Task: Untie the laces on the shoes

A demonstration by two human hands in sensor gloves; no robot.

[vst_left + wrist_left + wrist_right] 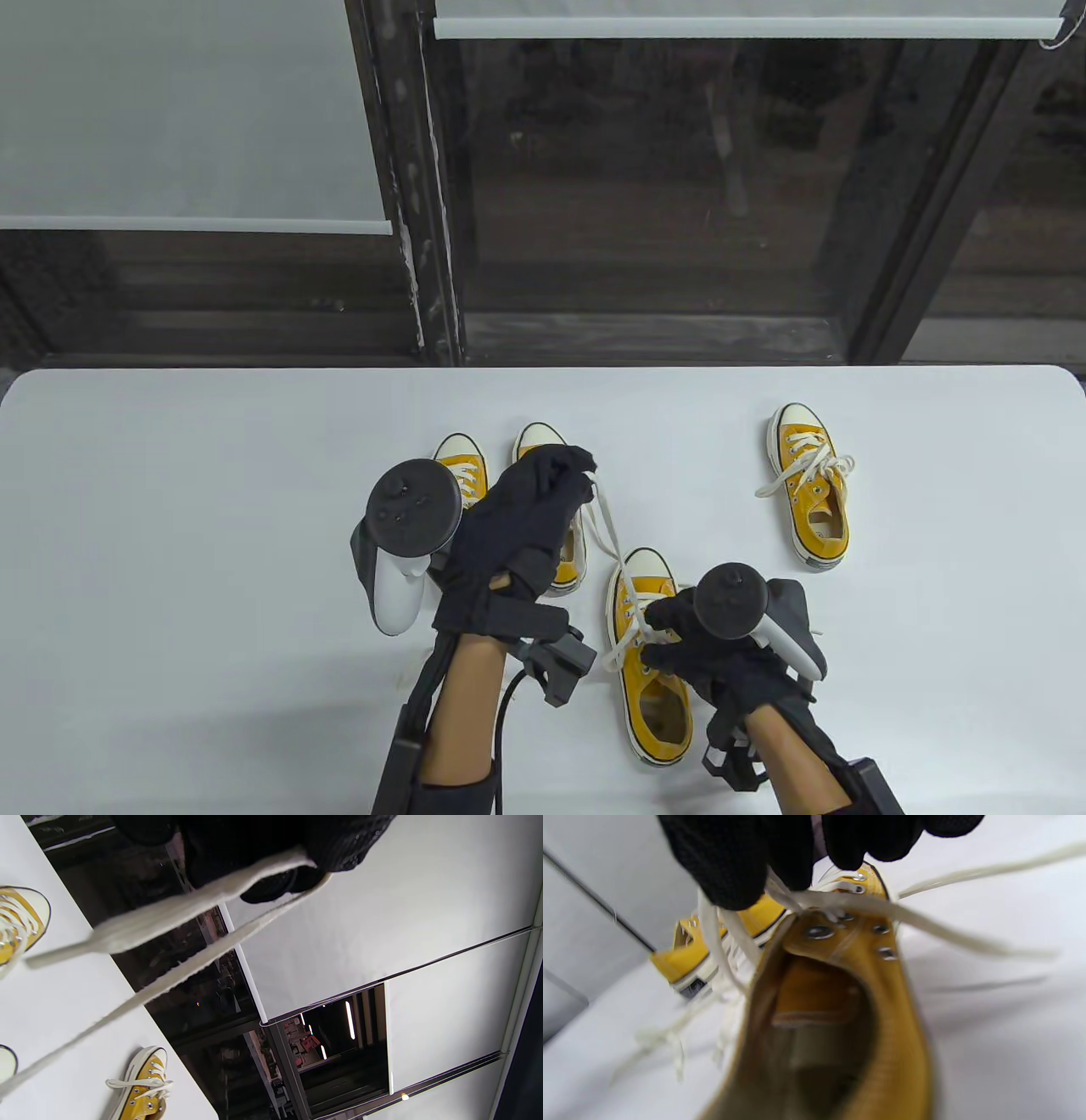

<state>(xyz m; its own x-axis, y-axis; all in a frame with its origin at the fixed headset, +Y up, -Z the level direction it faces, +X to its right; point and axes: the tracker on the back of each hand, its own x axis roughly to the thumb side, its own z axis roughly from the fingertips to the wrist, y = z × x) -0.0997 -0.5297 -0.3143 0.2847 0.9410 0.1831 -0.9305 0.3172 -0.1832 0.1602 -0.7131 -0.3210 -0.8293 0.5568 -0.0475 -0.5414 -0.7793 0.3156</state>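
White table [212, 509], dark glazed wall and roller blinds [195, 110] behind it. Four yellow sneakers on top. Near shoe [649, 671] sits at 6 o'clock from table centre, toe pointing to 12. Pair [462, 467] at centre, mostly hidden under the left hand. Far shoe [810, 484] at 3 o'clock, well apart, lace loose over its side.

Left hand [522, 526] is raised over the pair, fingers closed, pinching a lace [607, 526] from the near shoe. Lace runs taut from the fingertips toward 5 o'clock, down to the eyelets. Left wrist view: two strands [178, 912] leave the closed fingers [339, 849].

Right hand [696, 649] is on the near shoe's lace area, at 3 o'clock of its tongue. Right wrist view is blurred: fingertips [729, 870] bunched on the crossed laces [840, 902] above the top eyelets, touching them. Cannot tell exactly which strand is pinched. Shoe opening [818, 1027] faces that camera.
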